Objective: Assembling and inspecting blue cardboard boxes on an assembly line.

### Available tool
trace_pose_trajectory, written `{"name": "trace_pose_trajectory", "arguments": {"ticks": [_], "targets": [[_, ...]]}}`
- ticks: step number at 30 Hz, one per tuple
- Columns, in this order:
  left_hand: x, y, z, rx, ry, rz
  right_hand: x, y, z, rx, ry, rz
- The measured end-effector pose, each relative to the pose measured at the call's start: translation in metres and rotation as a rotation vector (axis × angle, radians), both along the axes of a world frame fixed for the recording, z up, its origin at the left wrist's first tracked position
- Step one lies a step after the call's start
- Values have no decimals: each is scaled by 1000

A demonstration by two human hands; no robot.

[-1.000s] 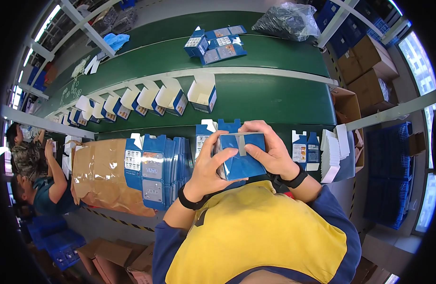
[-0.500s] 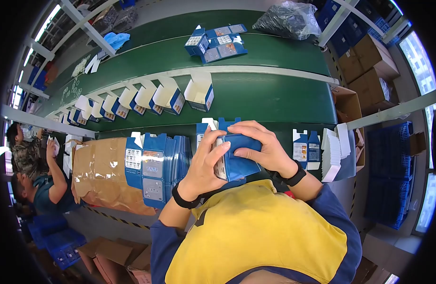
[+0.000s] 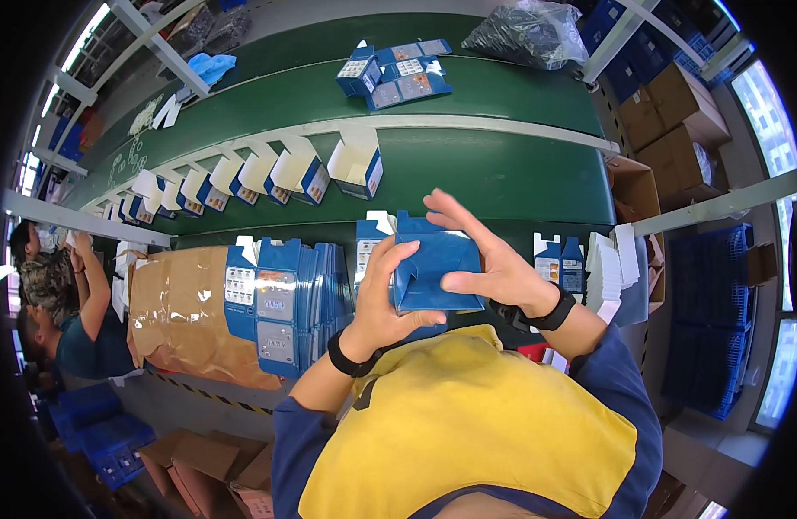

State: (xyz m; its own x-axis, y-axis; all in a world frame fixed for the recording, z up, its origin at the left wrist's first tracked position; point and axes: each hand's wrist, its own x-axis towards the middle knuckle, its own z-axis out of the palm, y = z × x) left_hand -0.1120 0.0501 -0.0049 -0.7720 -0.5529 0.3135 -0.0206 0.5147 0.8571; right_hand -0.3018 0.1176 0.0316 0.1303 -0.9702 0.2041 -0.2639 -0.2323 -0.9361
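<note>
A blue cardboard box (image 3: 433, 259) stands in front of my chest, its folded bottom flaps facing up. My left hand (image 3: 381, 303) grips it along the left and near sides, with the thumb low on the near edge. Over its right side, my right hand (image 3: 506, 272) has its fingers stretched out and apart. The right thumb lies on or just above the folded panel; I cannot tell which. A flat printed carton (image 3: 364, 251) shows partly behind the box. To the left lies a stack of flattened blue cartons (image 3: 281, 303) on a brown paper-wrapped bundle (image 3: 182, 303).
Beyond a metal rail, several open boxes (image 3: 355, 164) line the green conveyor (image 3: 493, 173). Blue cartons (image 3: 407, 82) and a plastic bag (image 3: 528, 35) lie farther back. At right are flat cartons (image 3: 560, 264) and white inserts (image 3: 606, 268). Two people work at far left.
The box has turned so its folded bottom faces up squarely. My right fingers have lifted off it and spread, and the left hand has shifted its grip along the side.
</note>
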Motion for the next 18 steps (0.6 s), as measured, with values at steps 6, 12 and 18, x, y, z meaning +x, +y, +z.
{"name": "trace_pose_trajectory", "arguments": {"ticks": [6, 12, 18], "targets": [[-38, 7, 7, -149, 248, 175, 19, 0, -1, -111, -577, -292], [-30, -22, -8, -413, 250, -142, -24, -10, -34, 246, -910, -356], [-4, -50, -44, -684, -211, 305, -60, -52, -88, 635, -892, -42]]}}
